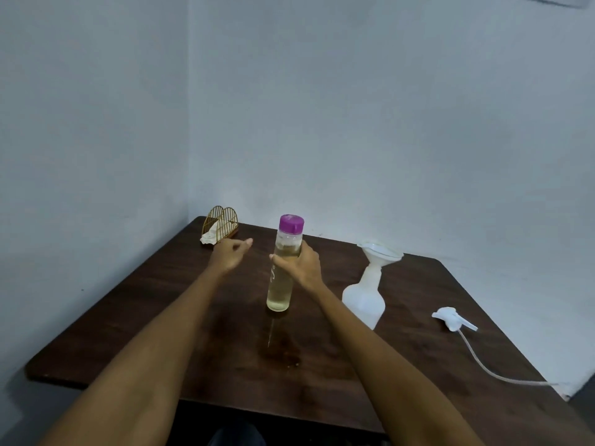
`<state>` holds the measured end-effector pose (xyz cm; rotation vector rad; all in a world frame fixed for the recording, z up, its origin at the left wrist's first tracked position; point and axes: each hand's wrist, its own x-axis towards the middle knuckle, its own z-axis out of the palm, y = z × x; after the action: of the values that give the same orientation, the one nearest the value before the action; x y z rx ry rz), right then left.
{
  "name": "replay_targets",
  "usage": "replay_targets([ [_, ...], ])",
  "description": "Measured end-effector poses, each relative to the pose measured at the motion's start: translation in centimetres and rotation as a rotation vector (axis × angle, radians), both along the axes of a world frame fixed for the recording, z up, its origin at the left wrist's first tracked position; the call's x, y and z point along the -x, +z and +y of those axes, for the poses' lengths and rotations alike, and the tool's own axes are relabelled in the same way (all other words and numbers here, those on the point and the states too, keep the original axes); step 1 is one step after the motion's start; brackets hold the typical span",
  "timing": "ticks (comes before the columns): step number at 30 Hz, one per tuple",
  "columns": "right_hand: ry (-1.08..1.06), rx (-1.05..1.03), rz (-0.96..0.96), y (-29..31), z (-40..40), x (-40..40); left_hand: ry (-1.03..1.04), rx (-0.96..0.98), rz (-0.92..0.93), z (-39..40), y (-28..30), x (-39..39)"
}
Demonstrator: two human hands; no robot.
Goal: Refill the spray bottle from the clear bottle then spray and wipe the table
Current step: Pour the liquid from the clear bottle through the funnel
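Observation:
A tall clear bottle (280, 284) with a purple cap (291, 224) and yellowish liquid stands upright on the dark wooden table (128, 317). My right hand (302, 265) grips its middle from the right side. My left hand (229, 254) hovers just left of the bottle, fingers loosely curled, holding nothing. To the right stands the white spray bottle (363, 300) with its head off and a white funnel (381, 254) set in its neck. The white spray head (452, 318) lies on the table further right, its tube trailing toward the right edge.
A gold wire napkin holder (222, 222) with a crumpled white tissue (209, 238) sits at the table's far left corner by the wall. Walls close off the table's far and left sides. A small wet patch (283, 355) marks the wood near me.

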<state>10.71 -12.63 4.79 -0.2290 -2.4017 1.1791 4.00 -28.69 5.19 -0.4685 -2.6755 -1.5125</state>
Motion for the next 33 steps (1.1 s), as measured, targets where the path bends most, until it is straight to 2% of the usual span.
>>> replay_targets([
  [2, 0.013, 0.013, 0.011, -0.2, -0.8, -0.4, -0.068, -0.237, -0.034, 1.7, 2.1, -1.4],
  [4, 0.026, 0.034, 0.006, -0.5, -1.5, -0.5, -0.114, -0.395, -0.108, 3.3, 3.8, -2.6],
  [9, -0.011, -0.003, -0.026, -0.8, -2.5, -0.3, -0.151, -0.605, -0.166, 4.3, 5.7, -3.8],
  [17, -0.03, -0.076, -0.138, 0.2, -2.6, 0.0, -0.257, -0.22, -0.086, 3.5, 8.1, -3.7],
  [21, -0.041, -0.073, -0.172, -0.1, -2.3, 0.1, -0.4, -0.257, -0.259, 2.4, 8.4, -3.4],
  [23, -0.041, -0.055, -0.179, -0.1, -2.1, 0.3, -0.421, -0.249, -0.278, 2.4, 8.5, -3.2],
  [28, -0.014, -0.021, -0.198, 0.2, -1.7, 0.4, -0.386, -0.154, -0.201, 3.1, 8.2, -3.0],
  [33, -0.069, -0.044, -0.194, 0.2, -2.6, 0.0, -0.273, 0.157, 0.046, 4.3, 7.9, -3.3],
])
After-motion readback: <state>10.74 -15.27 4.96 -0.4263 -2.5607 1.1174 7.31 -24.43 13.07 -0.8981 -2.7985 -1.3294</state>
